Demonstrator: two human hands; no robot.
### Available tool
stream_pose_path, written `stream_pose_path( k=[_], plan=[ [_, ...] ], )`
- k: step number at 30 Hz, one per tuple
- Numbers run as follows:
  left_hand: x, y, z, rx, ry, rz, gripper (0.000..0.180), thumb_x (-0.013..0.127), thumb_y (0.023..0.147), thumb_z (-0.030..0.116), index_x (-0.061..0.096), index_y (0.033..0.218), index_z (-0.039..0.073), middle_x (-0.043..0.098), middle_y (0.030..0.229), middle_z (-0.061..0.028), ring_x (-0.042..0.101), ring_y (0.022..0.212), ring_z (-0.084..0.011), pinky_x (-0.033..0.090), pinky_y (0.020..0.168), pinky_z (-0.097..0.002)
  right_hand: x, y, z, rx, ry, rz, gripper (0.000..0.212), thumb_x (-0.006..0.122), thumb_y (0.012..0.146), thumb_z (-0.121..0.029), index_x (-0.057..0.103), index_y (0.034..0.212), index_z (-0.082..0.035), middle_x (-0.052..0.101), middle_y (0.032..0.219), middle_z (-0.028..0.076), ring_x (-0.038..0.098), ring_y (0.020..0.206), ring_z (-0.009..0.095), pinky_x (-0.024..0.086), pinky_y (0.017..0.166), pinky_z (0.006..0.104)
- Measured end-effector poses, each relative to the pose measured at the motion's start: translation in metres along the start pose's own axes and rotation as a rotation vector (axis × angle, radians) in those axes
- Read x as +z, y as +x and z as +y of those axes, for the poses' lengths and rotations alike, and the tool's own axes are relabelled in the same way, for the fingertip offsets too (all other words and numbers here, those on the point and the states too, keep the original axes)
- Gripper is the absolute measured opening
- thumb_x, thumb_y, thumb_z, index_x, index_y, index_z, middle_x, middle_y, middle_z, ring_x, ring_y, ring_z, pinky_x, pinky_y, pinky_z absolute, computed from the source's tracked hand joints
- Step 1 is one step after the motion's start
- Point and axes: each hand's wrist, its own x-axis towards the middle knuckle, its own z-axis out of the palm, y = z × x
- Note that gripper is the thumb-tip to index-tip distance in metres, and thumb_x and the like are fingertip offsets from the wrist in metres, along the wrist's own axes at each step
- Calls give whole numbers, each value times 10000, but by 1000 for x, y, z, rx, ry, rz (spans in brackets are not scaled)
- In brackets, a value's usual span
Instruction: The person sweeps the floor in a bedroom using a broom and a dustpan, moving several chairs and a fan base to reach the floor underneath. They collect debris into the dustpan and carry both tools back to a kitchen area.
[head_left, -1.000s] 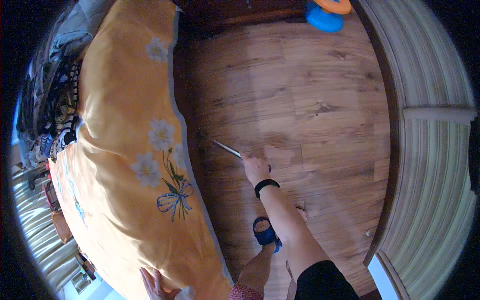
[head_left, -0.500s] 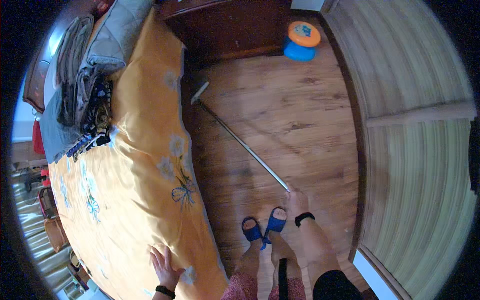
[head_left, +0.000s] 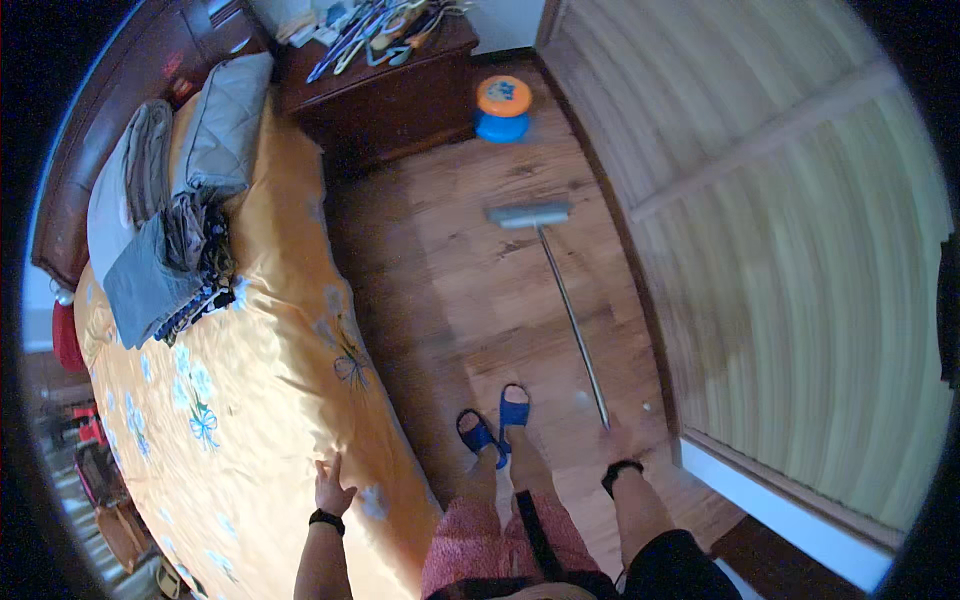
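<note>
My right hand (head_left: 613, 442), smeared by motion, grips the end of the metal pole of a long-handled flat mop (head_left: 570, 305). Its pale, wide mop head (head_left: 528, 214) lies on the wood floor, turned crosswise and blurred. At the left, my left hand (head_left: 334, 488) is over the orange flowered bedspread (head_left: 270, 400) near the bed's edge. Its fingers are spread and hold nothing; whether it presses on the cloth I cannot tell. Both wrists wear dark bands.
My feet in blue slippers (head_left: 480, 433) stand between bed and sliding wardrobe (head_left: 760, 250). An orange-topped blue stool (head_left: 502, 108) sits beside a dark cabinet (head_left: 390, 110) with clothes hangers (head_left: 385, 35) on it. Folded clothes (head_left: 165, 260) and a grey quilt (head_left: 228, 125) lie on the bed.
The mop head has swung from beside the bed to the right, across the floor toward the wardrobe. My right hand still holds the pole. The view has shifted; my left hand stays over the bed.
</note>
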Motion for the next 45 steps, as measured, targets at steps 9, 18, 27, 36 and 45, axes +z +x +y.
stream_pose_path(
  k=[9, 18, 27, 36, 45],
  plan=[
    [10, -69, 1, 255, -351, -7, 447, 696, 686, 140, 584, 1114, 75, 609, 1048, -160, 563, 1004, -319, 452, 879, -379, -140, -262, 232, 61, -449, -86, 334, 524, 837, -218, 507, 1124, -48, 605, 968, 207, 584, 891, 376, 473, 730, 427],
    [31, -117, -4, 39, -356, -120, 460, 692, 707, 231, 591, 1120, 55, 621, 1016, -153, 608, 818, -280, 510, 742, -358, -124, -233, 77, -157, -171, -63, 335, 530, 845, -214, 524, 1136, -48, 592, 974, 223, 574, 909, 379, 458, 765, 439],
    [40, -157, -26, 44, -549, 42, 392, 665, 725, 135, 590, 1105, 71, 621, 1033, -119, 609, 816, -240, 509, 703, -346, -20, 3, -240, -603, -121, 75, 308, 394, 867, -131, 517, 1149, -118, 610, 972, 204, 575, 923, 387, 456, 803, 469],
    [75, -201, -75, -170, -421, -36, 387, 667, 712, 173, 610, 1075, 51, 635, 995, -153, 625, 847, -242, 510, 740, -333, -82, -11, -193, -411, -497, 34, 355, 433, 838, -169, 547, 1175, -162, 570, 1117, 188, 542, 1035, 359, 429, 888, 429],
    [111, -163, -49, 91, -538, -71, 362, 638, 751, 113, 590, 1097, 20, 626, 974, -145, 607, 853, -198, 490, 740, -289, -157, -151, 164, -126, -408, 55, 315, 471, 825, -134, 536, 1128, -77, 599, 1012, 205, 569, 952, 382, 455, 795, 455]
  ],
)
